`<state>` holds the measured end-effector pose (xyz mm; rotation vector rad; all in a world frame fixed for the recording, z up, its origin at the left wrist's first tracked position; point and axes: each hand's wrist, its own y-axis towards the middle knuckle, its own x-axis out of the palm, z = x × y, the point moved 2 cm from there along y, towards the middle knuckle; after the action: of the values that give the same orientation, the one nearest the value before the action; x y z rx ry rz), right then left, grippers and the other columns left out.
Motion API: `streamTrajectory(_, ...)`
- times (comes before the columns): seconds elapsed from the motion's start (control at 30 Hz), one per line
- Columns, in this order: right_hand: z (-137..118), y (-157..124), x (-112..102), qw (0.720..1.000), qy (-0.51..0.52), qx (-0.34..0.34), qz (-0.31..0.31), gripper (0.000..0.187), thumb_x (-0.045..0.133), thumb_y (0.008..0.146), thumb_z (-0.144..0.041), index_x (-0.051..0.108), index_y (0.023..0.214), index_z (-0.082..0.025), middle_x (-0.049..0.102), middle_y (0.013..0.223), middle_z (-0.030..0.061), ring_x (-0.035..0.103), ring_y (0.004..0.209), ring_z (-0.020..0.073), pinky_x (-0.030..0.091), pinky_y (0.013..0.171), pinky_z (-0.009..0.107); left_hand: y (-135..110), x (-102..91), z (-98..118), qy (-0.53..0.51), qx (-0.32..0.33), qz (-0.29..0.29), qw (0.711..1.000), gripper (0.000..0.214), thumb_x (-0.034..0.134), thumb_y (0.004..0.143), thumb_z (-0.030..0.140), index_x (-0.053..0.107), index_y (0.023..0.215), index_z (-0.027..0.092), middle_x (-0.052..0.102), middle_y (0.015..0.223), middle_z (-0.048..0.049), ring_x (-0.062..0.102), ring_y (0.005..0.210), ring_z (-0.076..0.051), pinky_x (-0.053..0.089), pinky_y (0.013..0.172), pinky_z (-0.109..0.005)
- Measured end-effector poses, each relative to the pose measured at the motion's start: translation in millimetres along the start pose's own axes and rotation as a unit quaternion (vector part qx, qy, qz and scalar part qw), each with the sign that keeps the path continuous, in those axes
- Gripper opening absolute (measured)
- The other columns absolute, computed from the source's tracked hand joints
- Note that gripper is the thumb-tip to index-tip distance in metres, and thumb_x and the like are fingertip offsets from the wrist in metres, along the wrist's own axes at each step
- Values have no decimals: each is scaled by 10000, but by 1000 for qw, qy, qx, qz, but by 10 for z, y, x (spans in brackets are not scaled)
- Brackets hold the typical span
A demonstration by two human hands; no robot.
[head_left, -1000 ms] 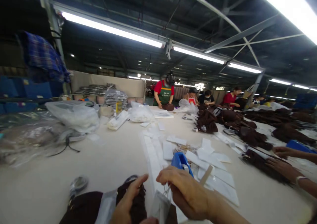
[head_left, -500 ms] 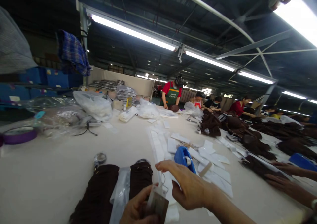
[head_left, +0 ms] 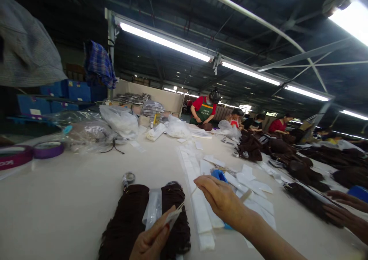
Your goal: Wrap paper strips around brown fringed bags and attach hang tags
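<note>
My left hand (head_left: pixel 152 235) pinches a small pale hang tag (head_left: pixel 173 216) over a dark brown gathered fabric item (head_left: pixel 126 218). A thin string runs up from the tag towards my right hand (head_left: pixel 221 198), whose fingers are closed on the string's far end. The brown item lies on the table, with a clear plastic strip (head_left: pixel 153 206) down its middle and a plastic-wrapped round metal piece (head_left: pixel 129 177) at its top. Behind my right hand, a blue tape dispenser (head_left: pixel 220 175) is partly hidden.
White paper slips (head_left: pixel 258 198) and a long white strip (head_left: pixel 195 198) lie beside my right arm. Tape rolls (head_left: pixel 48 149) and plastic bags (head_left: pixel 120 122) sit at left. A co-worker's hands (head_left: pixel 345 210) rest by another brown piece at right. Brown goods (head_left: pixel 281 145) pile farther back.
My hands have drawn apart, and the string is now stretched between them. The tag has turned from face-on to nearly edge-on. The view has shifted slightly left.
</note>
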<state>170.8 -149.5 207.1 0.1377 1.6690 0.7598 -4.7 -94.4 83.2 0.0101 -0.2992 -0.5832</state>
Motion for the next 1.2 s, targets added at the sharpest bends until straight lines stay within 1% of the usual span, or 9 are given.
streamTrajectory(0.17, -119, 62, -91, 998, -32, -46, 24, 290, 356, 835, -16, 503, 1039, -159, 629, 934, 84, 598, 869, 164, 521, 739, 267, 70, -211, -58, 61, 42, 41, 996, 465, 561, 746, 565, 659, 1013, 196, 659, 1031, -50, 585, 1010, -246, 442, 941, -342)
streamTrajectory(0.27, -184, 95, -127, 996, -44, -59, 51, 260, 365, 843, -38, 513, 1014, -165, 638, 923, 85, 605, 848, 163, 523, 718, 266, 77, -345, 6, 233, 167, 91, 954, 323, 500, 833, 442, 658, 1003, 217, 679, 975, -18, 635, 895, -193, 514, 808, -251)
streamTrajectory(0.3, -201, 102, -132, 995, -46, -61, 59, 252, 369, 840, -40, 516, 1002, -167, 640, 914, 84, 608, 836, 163, 523, 708, 266, 71, -385, 47, 311, 247, 121, 910, 283, 496, 846, 392, 650, 1017, 229, 681, 971, -8, 640, 871, -175, 516, 782, -228)
streamTrajectory(0.37, -229, 111, -131, 995, -48, -59, 66, 258, 371, 826, -27, 518, 986, -167, 643, 893, 81, 611, 812, 163, 523, 686, 265, 52, -443, 116, 446, 407, 174, 778, 273, 490, 855, 282, 602, 1100, 240, 672, 999, -5, 637, 863, -150, 497, 775, -212)
streamTrajectory(0.43, -250, 116, -123, 995, -47, -54, 65, 283, 370, 807, -10, 518, 989, -168, 644, 887, 78, 612, 810, 165, 524, 678, 264, 47, -483, 145, 529, 496, 195, 660, 373, 461, 856, 177, 499, 1223, 227, 652, 1055, -22, 615, 928, -146, 458, 826, -230)
streamTrajectory(0.5, -271, 124, -117, 995, -41, -56, 65, 308, 366, 796, -5, 514, 1007, -174, 644, 901, 76, 612, 824, 162, 525, 680, 258, 56, -516, 156, 567, 514, 197, 613, 453, 419, 858, 113, 404, 1297, 219, 641, 1078, -32, 595, 971, -144, 426, 857, -246)
streamTrajectory(0.67, -311, 164, -108, 997, -26, -54, 58, 298, 371, 806, -27, 505, 1017, -190, 639, 925, 68, 608, 841, 151, 519, 696, 251, 45, -548, 202, 548, 470, 218, 657, 463, 402, 871, 128, 361, 1323, 220, 597, 1144, -53, 563, 1012, -158, 422, 852, -260)
streamTrajectory(0.87, -355, 210, -100, 996, -15, -63, 53, 275, 379, 818, -47, 503, 1018, -189, 636, 923, 77, 606, 840, 151, 518, 694, 247, 72, -520, 214, 609, 487, 211, 589, 515, 385, 844, 66, 318, 1344, 173, 624, 1105, -59, 566, 1014, -174, 362, 908, -307)
streamTrajectory(1.2, -387, 261, -164, 995, -17, -71, 66, 280, 382, 811, -48, 498, 1017, -197, 636, 913, 69, 607, 821, 156, 519, 673, 255, 93, -535, 98, 598, 450, 224, 625, 508, 364, 871, 129, 278, 1361, 232, 651, 1042, -36, 615, 910, -166, 481, 755, -285)
